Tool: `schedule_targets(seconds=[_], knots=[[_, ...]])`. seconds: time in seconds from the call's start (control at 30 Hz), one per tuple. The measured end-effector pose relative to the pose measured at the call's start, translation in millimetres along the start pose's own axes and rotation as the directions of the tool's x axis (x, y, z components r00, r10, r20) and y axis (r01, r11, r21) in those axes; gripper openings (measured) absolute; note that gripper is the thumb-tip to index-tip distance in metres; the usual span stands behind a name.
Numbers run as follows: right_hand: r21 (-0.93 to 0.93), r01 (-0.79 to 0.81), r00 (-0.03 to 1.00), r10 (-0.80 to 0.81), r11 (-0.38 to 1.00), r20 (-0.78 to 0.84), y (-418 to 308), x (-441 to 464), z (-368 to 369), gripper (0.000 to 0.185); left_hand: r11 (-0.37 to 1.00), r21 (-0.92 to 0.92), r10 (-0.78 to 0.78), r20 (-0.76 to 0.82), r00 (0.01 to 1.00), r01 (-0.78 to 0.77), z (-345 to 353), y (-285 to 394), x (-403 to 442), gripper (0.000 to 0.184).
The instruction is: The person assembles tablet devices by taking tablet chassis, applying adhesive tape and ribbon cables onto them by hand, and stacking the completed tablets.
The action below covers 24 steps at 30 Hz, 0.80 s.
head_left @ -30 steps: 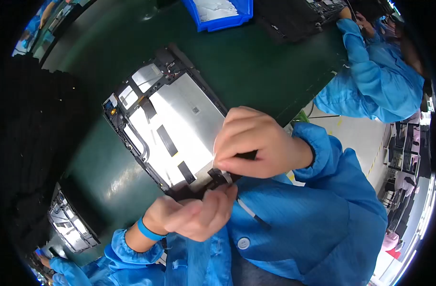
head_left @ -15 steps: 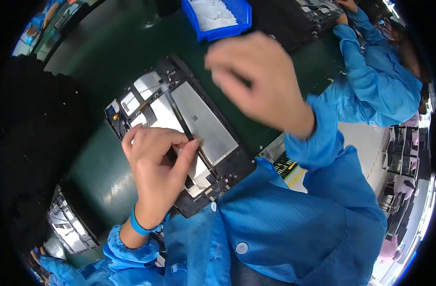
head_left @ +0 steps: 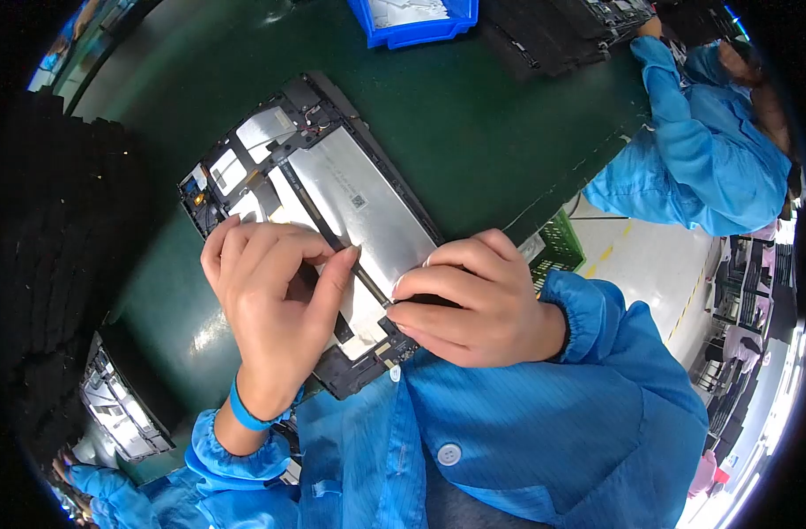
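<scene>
An opened tablet housing [head_left: 381, 198] with a silver battery lies tilted on the green bench in front of me. Along its middle runs a long dark flex cable [head_left: 304, 201]. My left hand [head_left: 266, 282] is closed, with thumb and index finger pinched on the cable about halfway down. At the cable's lower end, beside the small circuit board [head_left: 392, 351], my right hand [head_left: 473, 304] has its fingers drawn together on the cable. The fingertips hide that end of it. A blue band circles my left wrist.
A blue bin [head_left: 425, 31] with white pieces stands at the far edge. Another opened device [head_left: 125, 401] lies at lower left, near a dark stack [head_left: 55, 264]. At right, a co-worker in blue [head_left: 702, 150] handles another device. A green crate [head_left: 557, 245] is below the bench edge.
My right hand has come down from above the housing's right side to the lower end of the flex cable. My left hand keeps its pinch. The view has shifted slightly.
</scene>
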State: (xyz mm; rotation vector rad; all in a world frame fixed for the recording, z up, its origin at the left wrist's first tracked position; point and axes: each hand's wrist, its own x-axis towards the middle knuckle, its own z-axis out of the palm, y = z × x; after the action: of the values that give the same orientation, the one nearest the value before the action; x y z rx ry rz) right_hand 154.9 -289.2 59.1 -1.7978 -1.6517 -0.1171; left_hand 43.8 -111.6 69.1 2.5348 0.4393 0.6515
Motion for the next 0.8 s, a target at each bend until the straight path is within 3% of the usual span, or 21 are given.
schedule_targets(seconds=[0.23, 0.53, 0.8], knots=[[0.01, -0.03, 0.999, 0.031, 0.999, -0.04, -3.2, 1.9, 6.0, 0.016, 1.0, 0.011, -0.01, 0.019, 1.0, 0.009, 0.7, -0.9, 0.4, 0.017], [-0.007, -0.053, 0.999, 0.053, 0.999, 0.002, -5.6, 2.7, 3.7, 0.021, 0.999, 0.038, 0.001, 0.025, 1.0, -0.001, 1.1, -2.7, 0.3, 0.017], [-0.048, 0.078, 0.997, -0.079, 0.996, -0.011, -0.4, 3.7, 12.0, 0.014, 0.999, 0.036, 0.0, 0.024, 1.0, -0.001, 1.5, -3.4, 0.8, 0.016]])
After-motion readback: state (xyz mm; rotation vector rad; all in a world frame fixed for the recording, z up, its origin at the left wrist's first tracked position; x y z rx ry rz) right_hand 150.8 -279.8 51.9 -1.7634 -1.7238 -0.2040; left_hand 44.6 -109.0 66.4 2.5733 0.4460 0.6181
